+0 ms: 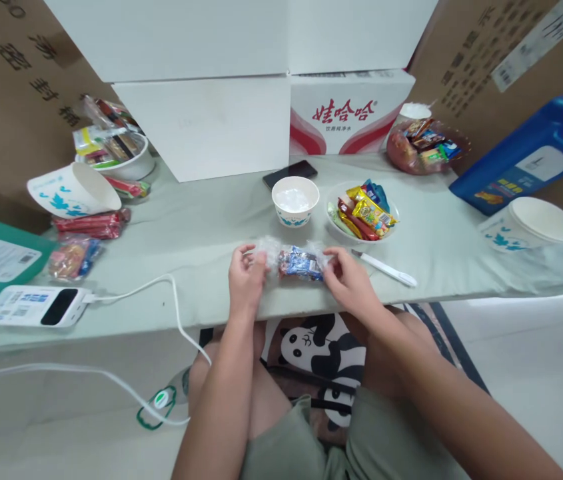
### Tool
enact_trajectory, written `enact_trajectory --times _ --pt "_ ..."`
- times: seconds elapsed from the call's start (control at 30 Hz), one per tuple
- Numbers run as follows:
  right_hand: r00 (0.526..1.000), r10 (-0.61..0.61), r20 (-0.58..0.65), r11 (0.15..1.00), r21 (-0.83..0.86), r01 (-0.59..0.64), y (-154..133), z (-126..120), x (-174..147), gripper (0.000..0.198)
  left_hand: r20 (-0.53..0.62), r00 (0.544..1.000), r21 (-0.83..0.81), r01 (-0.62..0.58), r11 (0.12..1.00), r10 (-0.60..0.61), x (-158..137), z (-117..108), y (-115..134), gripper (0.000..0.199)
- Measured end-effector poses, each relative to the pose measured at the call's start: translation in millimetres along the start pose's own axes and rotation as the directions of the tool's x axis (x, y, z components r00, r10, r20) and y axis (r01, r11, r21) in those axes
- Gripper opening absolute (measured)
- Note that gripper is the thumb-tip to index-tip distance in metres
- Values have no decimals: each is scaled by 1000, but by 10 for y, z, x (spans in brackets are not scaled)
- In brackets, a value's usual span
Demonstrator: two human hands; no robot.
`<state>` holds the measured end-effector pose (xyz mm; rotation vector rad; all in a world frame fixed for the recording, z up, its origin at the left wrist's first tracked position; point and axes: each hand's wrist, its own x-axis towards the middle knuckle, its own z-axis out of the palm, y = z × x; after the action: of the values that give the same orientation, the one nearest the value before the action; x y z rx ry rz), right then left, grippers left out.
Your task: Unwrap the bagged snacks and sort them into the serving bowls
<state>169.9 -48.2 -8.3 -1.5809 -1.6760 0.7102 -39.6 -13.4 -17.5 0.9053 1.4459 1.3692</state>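
Close to the table's front edge, a clear plastic bag [301, 263] with blue and dark red snack packets in it is stretched between my hands. Its left end is pinched by my left hand [248, 277], thumb and index finger together. At the other end, the fingers of my right hand [348, 279] grip the bag's twisted plastic. Just behind it stands a white paper bowl [296, 200] with crumpled clear plastic inside. A bowl of colourful wrapped snacks [368, 217] is behind my right hand, and a white-handled craft knife [386, 268] lies beside that hand.
A black phone [290, 174] lies behind the paper bowl. To the left are a white power bank [36, 307] with its cable, a tipped paper bowl [74, 191] and snack packs [92, 224]. On the right are a blue bottle [521, 157] and stacked paper bowls [528, 227]. White boxes [211, 120] stand behind.
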Motion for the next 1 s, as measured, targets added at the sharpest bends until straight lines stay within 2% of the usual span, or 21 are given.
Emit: enact_trajectory --times 0.1,0.2,0.3,0.37,0.4,0.47,0.53,0.6,0.63,0.7,0.77,0.87,1.0 --pt "998 66 9 996 67 -66 -19 -13 -1 39 74 994 199 -100 975 86 -10 11 -31 24" --pt "993 103 -64 994 50 -100 52 -73 -48 44 27 996 200 -93 975 90 6 -6 -73 27" --pt "996 85 -40 988 -125 -89 174 -198 -129 54 2 999 153 -44 987 45 23 -29 -88 26" --pt "997 74 -4 957 -280 -72 223 -301 -176 58 -16 999 133 -30 991 33 29 -32 -76 23" --pt "998 63 -23 936 -345 -67 222 -349 -190 56 -34 999 113 -31 993 35 31 -29 -67 19" --pt "994 -27 -110 906 -423 -23 158 -411 -186 45 -81 995 64 -57 996 62 40 -19 -47 18" --pt "969 -198 -149 895 -431 117 32 -407 -129 32 -100 987 43 -118 992 122 52 -12 -34 29" --pt "943 -326 -61 871 -409 274 -98 -337 -25 31 -80 980 71 -179 981 184 61 -10 -28 29" --pt "943 -333 11 858 -411 308 -145 -289 37 34 -69 978 88 -193 977 199 63 -12 -27 26" --pt "956 -252 149 842 -454 292 -184 -203 150 36 -69 980 96 -178 979 185 61 -17 -21 22" --pt "963 -165 211 827 -503 252 -157 -163 219 25 -88 987 64 -133 989 138 55 -23 -9 21" --pt "968 -210 138 838 -485 251 -83 -198 223 21 -95 992 20 -87 996 89 55 -27 14 19" --pt "959 -283 -26 906 -334 259 -86 -290 191 16 -99 995 -9 -21 1000 20 71 -18 27 18"
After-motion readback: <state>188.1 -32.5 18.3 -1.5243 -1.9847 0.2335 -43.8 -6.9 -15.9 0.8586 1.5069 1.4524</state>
